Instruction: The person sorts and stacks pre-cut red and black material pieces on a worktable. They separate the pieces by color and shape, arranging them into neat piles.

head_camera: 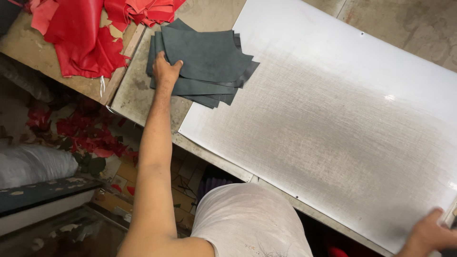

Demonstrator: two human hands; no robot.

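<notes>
On grey leather stack (204,62), left hand (165,70).

This is looking like a leather-cutting workshop. A stack of dark grey cut leather pieces (204,64) is lying on a worn surface (138,90) beside a large scored white cutting board (333,119), red hides (81,33) are piling up alongside, and red offcuts (90,135) are littering the floor.

A worn workbench (138,95) carries a scuffed white cutting board (333,119), stacked dark grey pieces (209,59), probably leather, overlapping its corner.
</notes>
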